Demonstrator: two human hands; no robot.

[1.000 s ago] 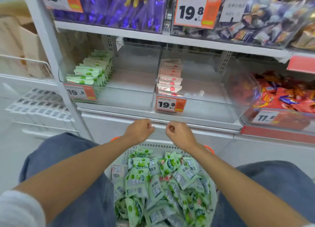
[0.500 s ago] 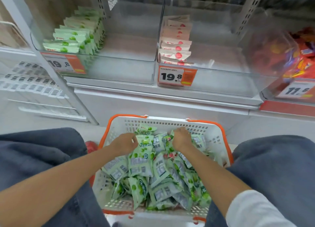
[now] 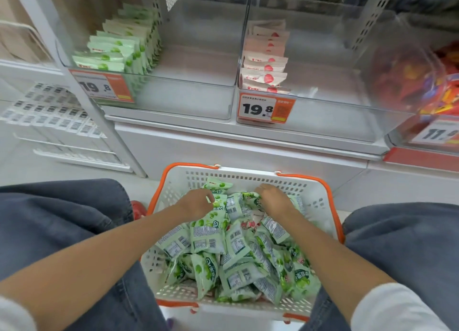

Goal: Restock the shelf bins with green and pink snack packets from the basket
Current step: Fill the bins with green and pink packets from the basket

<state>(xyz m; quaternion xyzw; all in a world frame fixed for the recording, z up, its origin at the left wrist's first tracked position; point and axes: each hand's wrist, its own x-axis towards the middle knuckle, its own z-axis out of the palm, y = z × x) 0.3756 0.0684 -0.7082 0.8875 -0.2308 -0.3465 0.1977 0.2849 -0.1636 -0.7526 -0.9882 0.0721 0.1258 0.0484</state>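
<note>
Head view: basket (image 3: 320, 206) nearest, heaped w/ green packets (image 3: 211, 241); a few pink ones (image 3: 250, 222) peek from under. Left hand (image 3: 196, 204) and right hand (image 3: 273, 200) are on the pile's far end, fingers curled down onto greens. Can't tell if either has actually pinched one. Best gather several facing one way so they stack flat. Beyond, left bin (image 3: 188, 82) holds a green row (image 3: 116, 52), right bin (image 3: 323, 99) a pink row (image 3: 265, 65), each hugging its bin's left side.

Left hand (image 3: 196, 204) and right hand (image 3: 273, 201) touch green packets (image 3: 208, 241) in the basket (image 3: 248, 179).
</note>
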